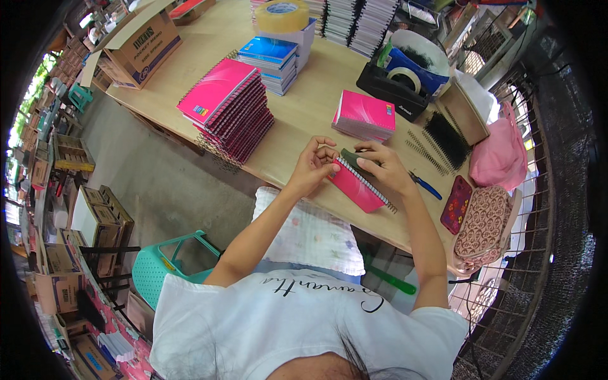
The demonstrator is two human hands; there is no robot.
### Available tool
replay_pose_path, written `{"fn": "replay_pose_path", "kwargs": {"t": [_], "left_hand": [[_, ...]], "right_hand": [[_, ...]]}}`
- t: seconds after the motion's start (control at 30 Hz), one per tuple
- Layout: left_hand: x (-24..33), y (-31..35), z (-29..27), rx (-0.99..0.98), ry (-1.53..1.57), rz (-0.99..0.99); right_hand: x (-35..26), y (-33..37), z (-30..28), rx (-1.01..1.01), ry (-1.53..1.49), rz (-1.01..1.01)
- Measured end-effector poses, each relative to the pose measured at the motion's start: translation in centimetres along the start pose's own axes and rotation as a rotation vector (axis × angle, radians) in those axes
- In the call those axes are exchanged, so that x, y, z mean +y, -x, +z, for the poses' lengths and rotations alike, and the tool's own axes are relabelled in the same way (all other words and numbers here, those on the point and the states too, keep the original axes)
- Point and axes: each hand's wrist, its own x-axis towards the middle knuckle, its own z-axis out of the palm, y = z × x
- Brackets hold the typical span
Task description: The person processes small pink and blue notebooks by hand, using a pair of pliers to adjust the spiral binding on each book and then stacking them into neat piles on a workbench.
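A small pink notebook (358,190) lies slanted at the table's near edge, a wire coil (367,180) running along its upper right side. The coil's tail sticks out past the notebook's lower right corner. My left hand (315,168) pinches the notebook's far corner, at the coil's upper end, with thumb and fingers. Closed around a dark green, narrow object (356,159) is my right hand (385,166); its kind I cannot make out. That object sits just above the coil. Beyond my hands stands a stack of pink notebook blocks (364,114), with no coils visible on them.
A tall stack of pink coil-bound notebooks (221,98) stands left, blue notebooks (269,54) behind it. To the right lie black wire coils (446,139), blue-handled pliers (427,185), a red phone case (456,204) and a patterned pouch (482,221). A black tape dispenser (392,92) stands behind.
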Motion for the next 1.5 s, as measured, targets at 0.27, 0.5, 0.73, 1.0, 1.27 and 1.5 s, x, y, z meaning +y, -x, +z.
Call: {"fn": "replay_pose_path", "kwargs": {"t": [0.27, 0.5, 0.73, 1.0, 1.27, 1.5], "left_hand": [[3.6, 2.1, 0.6, 0.109, -0.09, -0.068], [4.3, 1.9, 1.7, 0.122, -0.106, -0.085], [4.8, 1.7, 2.9, 0.079, -0.202, -0.094], [6.5, 1.5, 4.2, 0.043, -0.17, -0.084], [7.0, 1.6, 5.0, 0.107, -0.254, -0.036], [6.1, 1.3, 4.3, 0.126, -0.316, -0.022]], "right_hand": [[4.7, 11.7, -0.3, 0.563, 0.996, 0.43], [2.7, 11.4, -0.5, 0.663, 0.807, 0.265], [-7.2, 5.6, -2.8, 0.441, 0.702, -0.248], [-11.1, 2.8, -2.2, 0.242, 1.142, -0.587], [-9.1, 3.8, -1.4, 0.082, 0.627, -0.033], [-12.8, 3.2, -3.0, 0.348, 1.057, -0.514]]}}
